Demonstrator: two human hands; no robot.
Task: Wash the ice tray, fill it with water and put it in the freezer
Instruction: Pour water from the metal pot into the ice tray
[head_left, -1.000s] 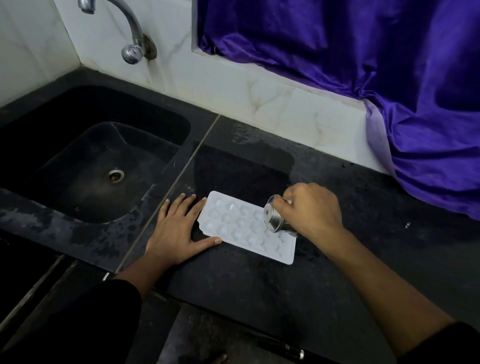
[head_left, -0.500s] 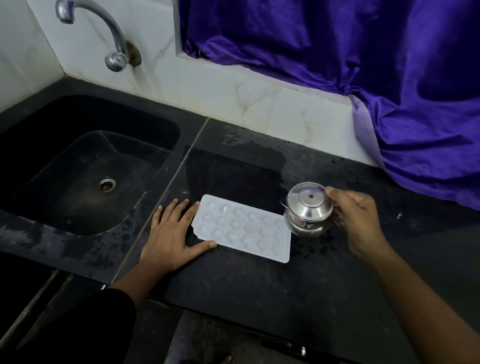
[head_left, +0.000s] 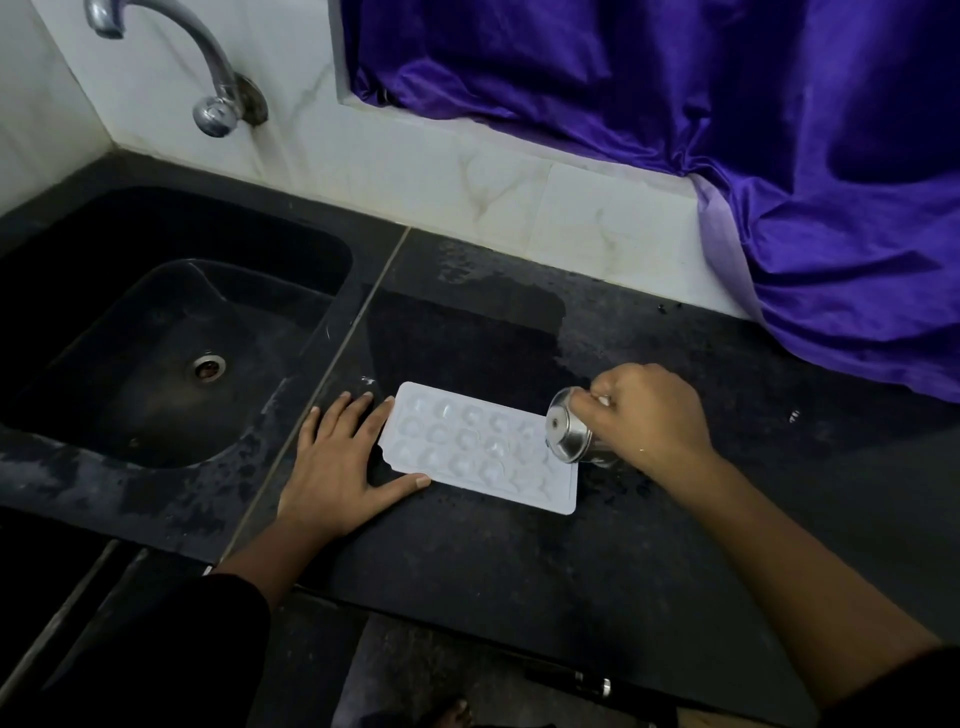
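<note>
Left hand (head_left: 337, 467), fingers spread flat, braces the ice tray (head_left: 467, 447) at nine o'clock; right hand (head_left: 649, 415) clamps the tipped pot (head_left: 569, 434), seemingly to pour.

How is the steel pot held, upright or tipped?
Tipped. The right hand holds the steel pot on its side, its lid toward the ice tray.

A black sleeve (head_left: 156, 649) is worn well behind the left hand (head_left: 337, 467); a second sleeve (head_left: 914, 691) is glimpsed far behind the right hand (head_left: 649, 415).
</note>
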